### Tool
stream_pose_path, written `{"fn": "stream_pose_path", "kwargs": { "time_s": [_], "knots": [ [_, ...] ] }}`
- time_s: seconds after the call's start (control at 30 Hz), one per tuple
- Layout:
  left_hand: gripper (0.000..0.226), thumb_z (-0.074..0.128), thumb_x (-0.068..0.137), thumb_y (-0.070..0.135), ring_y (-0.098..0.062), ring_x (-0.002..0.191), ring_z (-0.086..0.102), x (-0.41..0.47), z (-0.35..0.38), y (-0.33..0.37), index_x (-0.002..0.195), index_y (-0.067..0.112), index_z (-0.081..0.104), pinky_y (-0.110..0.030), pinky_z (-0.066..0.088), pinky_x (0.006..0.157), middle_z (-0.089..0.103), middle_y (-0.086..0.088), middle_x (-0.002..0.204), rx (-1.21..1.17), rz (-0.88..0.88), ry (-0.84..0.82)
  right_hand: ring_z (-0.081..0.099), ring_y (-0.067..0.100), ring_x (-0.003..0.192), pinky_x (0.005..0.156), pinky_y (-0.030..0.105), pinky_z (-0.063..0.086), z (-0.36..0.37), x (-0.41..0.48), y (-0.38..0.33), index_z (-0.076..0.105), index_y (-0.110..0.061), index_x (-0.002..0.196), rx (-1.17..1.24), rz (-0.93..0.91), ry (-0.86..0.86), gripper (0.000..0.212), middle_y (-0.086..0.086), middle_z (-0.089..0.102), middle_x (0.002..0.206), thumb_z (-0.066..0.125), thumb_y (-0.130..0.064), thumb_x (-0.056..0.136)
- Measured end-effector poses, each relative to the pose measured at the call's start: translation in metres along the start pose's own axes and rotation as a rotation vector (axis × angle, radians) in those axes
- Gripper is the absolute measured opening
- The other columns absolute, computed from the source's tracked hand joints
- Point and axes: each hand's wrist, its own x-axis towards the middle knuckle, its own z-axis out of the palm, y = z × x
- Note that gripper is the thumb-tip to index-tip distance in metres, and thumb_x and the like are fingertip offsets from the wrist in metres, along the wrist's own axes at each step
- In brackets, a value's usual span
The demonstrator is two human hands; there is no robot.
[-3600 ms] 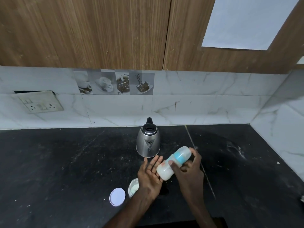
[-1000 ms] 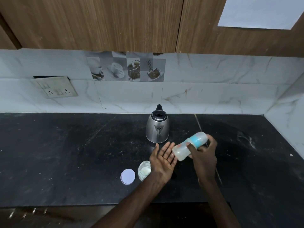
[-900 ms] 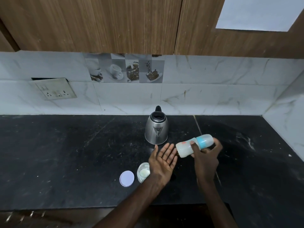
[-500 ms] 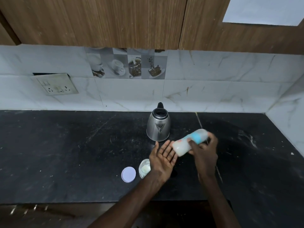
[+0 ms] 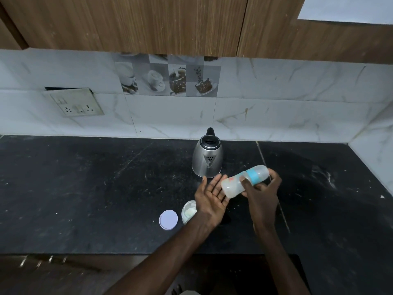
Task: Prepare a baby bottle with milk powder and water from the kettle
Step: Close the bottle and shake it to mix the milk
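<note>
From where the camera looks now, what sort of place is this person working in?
Most likely a home kitchen: a black stone countertop with a steel kettle on it, a tiled backsplash with a socket panel, and wooden cabinets overhead. The right hand holds a baby bottle.

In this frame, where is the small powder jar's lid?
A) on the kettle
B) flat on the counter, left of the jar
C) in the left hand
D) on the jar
B: the lid lies flat on the counter beside the open jar; the left hand is open and empty, and the right hand grips the baby bottle.
</note>
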Motion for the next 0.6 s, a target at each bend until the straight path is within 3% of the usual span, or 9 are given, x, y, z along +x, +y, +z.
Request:
{"fn": "stream_pose_path", "kwargs": {
  "time_s": [0.13, 0.3, 0.43, 0.53, 0.6],
  "knots": [
    [0.064, 0.059, 0.096, 0.048, -0.036, 0.134, 0.061, 0.003, -0.002, 0.0, 0.138, 0.0, 0.063, -0.052, 0.038, 0.123, 0.068, -0.019, 0.138, -0.057, -0.021, -0.05, 0.075, 0.006, 0.087, 0.082, 0.036, 0.063, 0.005, -0.017, 0.014, 0.036, -0.043, 0.14, -0.174, -0.054, -0.171, 0.079, -0.003, 0.075, 0.11, 0.087, -0.029, 0.082],
    [0.066, 0.062, 0.094, 0.049, -0.039, 0.138, 0.057, 0.003, -0.011, 0.0, 0.138, 0.0, 0.063, -0.054, 0.036, 0.124, 0.067, -0.019, 0.14, -0.066, -0.032, -0.077, 0.074, 0.001, 0.093, 0.082, 0.023, 0.059, 0.0, -0.017, 0.016, 0.03, -0.04, 0.147, -0.205, -0.101, -0.323, 0.091, -0.016, 0.071, 0.113, 0.09, -0.024, 0.08],
    [0.067, 0.06, 0.096, 0.05, -0.038, 0.141, 0.054, 0.001, -0.007, 0.002, 0.141, 0.001, 0.062, -0.052, 0.034, 0.125, 0.065, -0.02, 0.142, -0.027, -0.027, -0.091, 0.076, 0.005, 0.093, 0.082, 0.027, 0.061, -0.004, -0.011, 0.01, 0.031, -0.039, 0.147, -0.196, -0.16, -0.371, 0.094, -0.012, 0.075, 0.111, 0.093, -0.024, 0.077],
    [0.069, 0.056, 0.096, 0.057, -0.032, 0.142, 0.055, 0.001, -0.005, 0.004, 0.143, 0.007, 0.062, -0.045, 0.042, 0.118, 0.067, -0.013, 0.142, 0.017, -0.022, -0.087, 0.074, 0.005, 0.097, 0.082, 0.027, 0.061, -0.015, 0.007, -0.009, 0.036, -0.037, 0.146, -0.17, -0.224, -0.294, 0.091, -0.027, 0.071, 0.113, 0.092, -0.015, 0.077],
    [0.067, 0.051, 0.098, 0.06, -0.026, 0.139, 0.058, 0.001, -0.005, 0.005, 0.143, 0.012, 0.062, -0.039, 0.043, 0.113, 0.069, -0.007, 0.141, 0.058, -0.014, -0.071, 0.072, 0.001, 0.101, 0.087, 0.028, 0.061, -0.021, 0.015, -0.023, 0.036, -0.034, 0.149, -0.051, -0.226, -0.055, 0.09, -0.022, 0.069, 0.121, 0.089, -0.014, 0.08]
  ]
}}
